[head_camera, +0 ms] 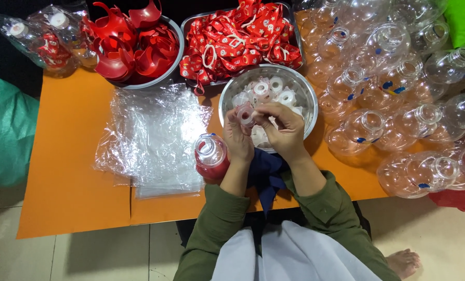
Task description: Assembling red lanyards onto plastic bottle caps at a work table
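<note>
1. Both hands, left hand (237,136) and right hand (284,130), pinch one small white cap (245,113) over the steel bowl (232,96) mid-counter.
2. Cap looks light, stiff, slippery plastic; pinching the rim seems best.
3. Red-filled bottle (210,156) stands just left.
</note>
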